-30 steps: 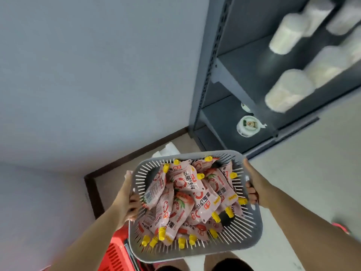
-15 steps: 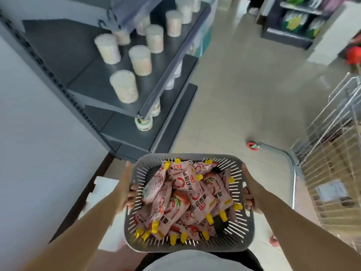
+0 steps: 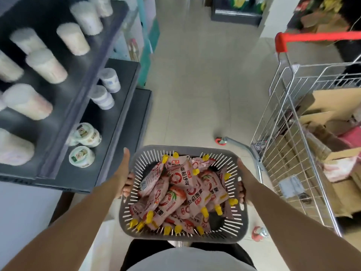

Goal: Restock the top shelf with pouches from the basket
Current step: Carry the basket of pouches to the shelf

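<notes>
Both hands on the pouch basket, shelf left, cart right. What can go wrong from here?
1. The left hand and right hand both grip the gray basket; freeing one to place stock leaves a one-sided hold, so it may tip.
2. The spouted pouches are heaped loosely; a tilt could spill some.
3. The shopping cart stands close on the right; its red wheel is a possible trip point.

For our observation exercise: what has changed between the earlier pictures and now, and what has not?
The person turned from the wall to the aisle; a shopping cart now shows at right. The left hand and right hand still grip the basket, pouches inside.
</notes>
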`<state>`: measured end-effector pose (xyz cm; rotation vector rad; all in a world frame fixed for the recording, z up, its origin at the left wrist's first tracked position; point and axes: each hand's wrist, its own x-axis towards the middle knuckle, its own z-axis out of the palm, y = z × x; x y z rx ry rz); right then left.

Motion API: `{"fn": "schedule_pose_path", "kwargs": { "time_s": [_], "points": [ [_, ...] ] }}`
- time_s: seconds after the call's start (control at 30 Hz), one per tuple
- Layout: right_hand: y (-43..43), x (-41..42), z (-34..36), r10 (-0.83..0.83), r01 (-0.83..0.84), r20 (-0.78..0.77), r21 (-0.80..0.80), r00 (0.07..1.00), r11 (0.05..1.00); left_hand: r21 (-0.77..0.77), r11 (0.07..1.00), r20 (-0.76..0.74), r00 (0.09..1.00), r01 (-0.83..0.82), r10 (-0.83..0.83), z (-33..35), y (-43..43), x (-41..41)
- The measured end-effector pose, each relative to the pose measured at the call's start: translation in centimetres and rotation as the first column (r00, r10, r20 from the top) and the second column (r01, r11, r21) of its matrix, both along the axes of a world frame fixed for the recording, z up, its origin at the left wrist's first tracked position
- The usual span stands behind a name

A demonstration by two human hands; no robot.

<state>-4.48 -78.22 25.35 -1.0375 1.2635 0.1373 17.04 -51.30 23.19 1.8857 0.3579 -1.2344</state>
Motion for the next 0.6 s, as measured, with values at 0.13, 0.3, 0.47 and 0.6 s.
{"fn": "schedule_pose_path", "kwargs": {
  "time_s": [0.13,0.3,0.47,0.6],
  "points": [
    [-5.4,3.0,-1.0,-0.054,0.056,-0.062,0.028,0.997,0.998,-0.003,0.998,-0.018,0.998,0.057,-0.057,0.9,-5.7,4.3],
    [-10.7,8.8,-2.1,-0.052,0.056,-0.081,0.047,0.995,0.997,0.039,0.994,-0.04,0.995,0.097,-0.096,1.4,-11.8,10.7],
    [-16.6,16.5,-2.3,-0.158,0.159,-0.09,0.01,0.983,0.987,0.037,0.982,-0.022,0.982,0.187,-0.186,1.7,-19.4,20.3],
    [-21.1,23.5,-1.0,-0.227,0.228,-0.02,0.027,0.974,0.973,0.055,0.975,0.027,0.976,0.214,-0.215,3.1,-25.8,28.0]
  ]
}}
